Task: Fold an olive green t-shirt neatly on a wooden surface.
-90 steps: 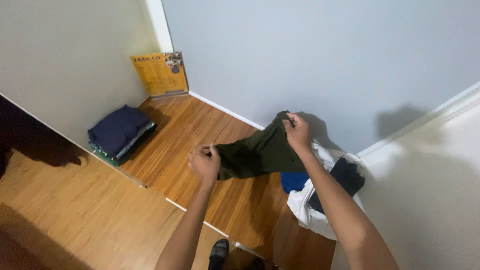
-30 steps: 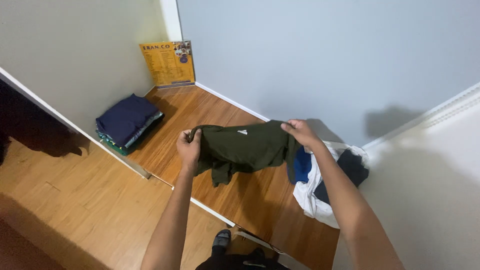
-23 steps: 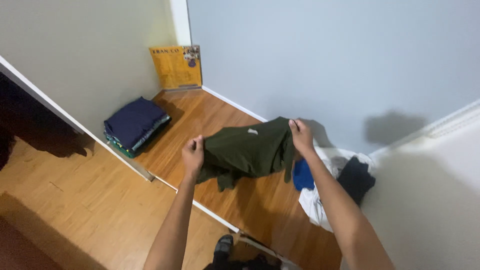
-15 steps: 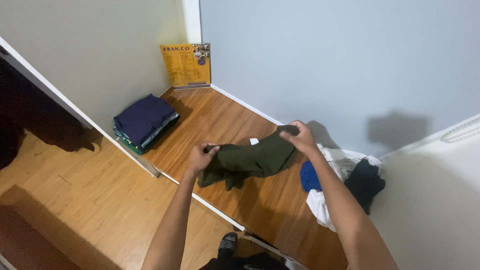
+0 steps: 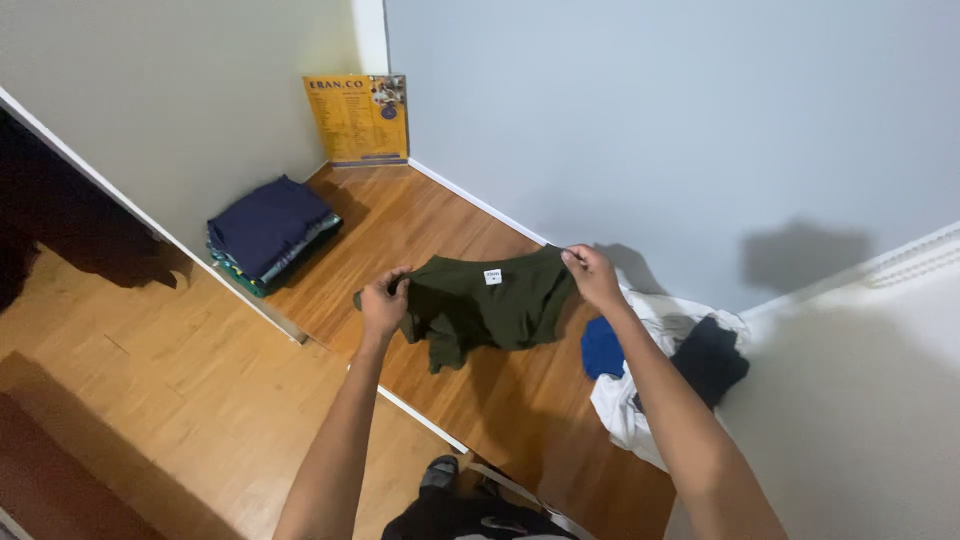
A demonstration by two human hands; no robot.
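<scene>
A dark green shirt with a small white tag hangs stretched between my two hands above the wooden floor. My left hand grips its left edge and my right hand pinches its upper right corner. The lower part of the shirt droops in loose folds. To the right, under my right forearm, lies a loose heap of clothes: white, blue and black pieces.
A stack of folded clothes, navy on top, sits on the floor by the left wall. A yellow printed board leans in the far corner. A white floor strip crosses below my arms. My socked foot shows at the bottom.
The shirt was bunched together between my hands half a second ago; now my hands have drawn apart and it is spread out again with the tag facing me.
</scene>
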